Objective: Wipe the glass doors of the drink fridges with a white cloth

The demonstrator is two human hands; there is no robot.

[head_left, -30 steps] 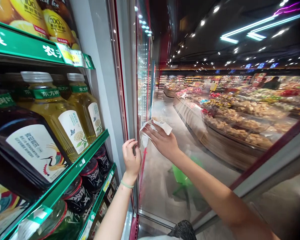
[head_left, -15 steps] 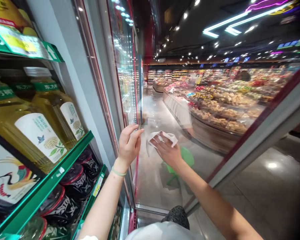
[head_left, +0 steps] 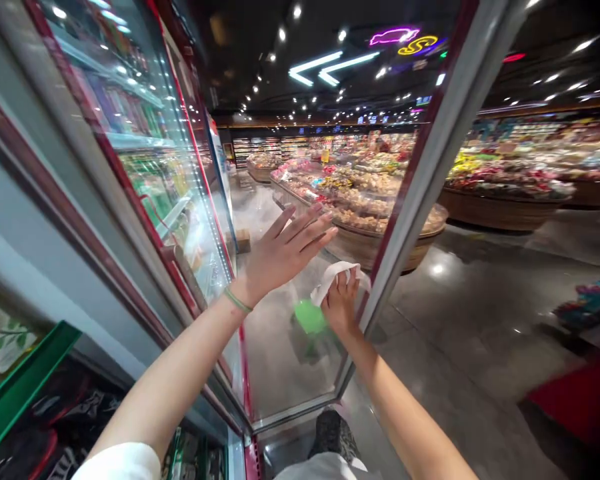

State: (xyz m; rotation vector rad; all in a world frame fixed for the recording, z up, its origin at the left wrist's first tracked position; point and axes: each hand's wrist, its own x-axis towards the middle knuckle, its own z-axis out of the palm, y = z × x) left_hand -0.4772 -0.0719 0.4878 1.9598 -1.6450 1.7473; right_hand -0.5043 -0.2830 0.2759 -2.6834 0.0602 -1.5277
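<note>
A glass cooler door [head_left: 285,380] stands swung out in front of me, with a grey and red frame. My right hand [head_left: 341,303] presses a crumpled white cloth [head_left: 325,283] against the glass, low and close to the door's right frame edge. Up and to the left, my left hand [head_left: 293,247] has its fingers stretched out and spread before the pane, holding nothing. Whether its palm touches the glass I cannot tell. A green band circles the left wrist.
Left are cooler shelves with a green edge strip [head_left: 27,373] and dark packs. A lit cooler [head_left: 145,147] stands beyond. Through the glass show a green stool [head_left: 310,317] and a round food display [head_left: 360,247]. A red object [head_left: 570,400] lies at the right.
The view has turned right. My right hand has moved the cloth across the glass to the door's right frame. My left hand has shifted over the pane, its curled fingers now spread.
</note>
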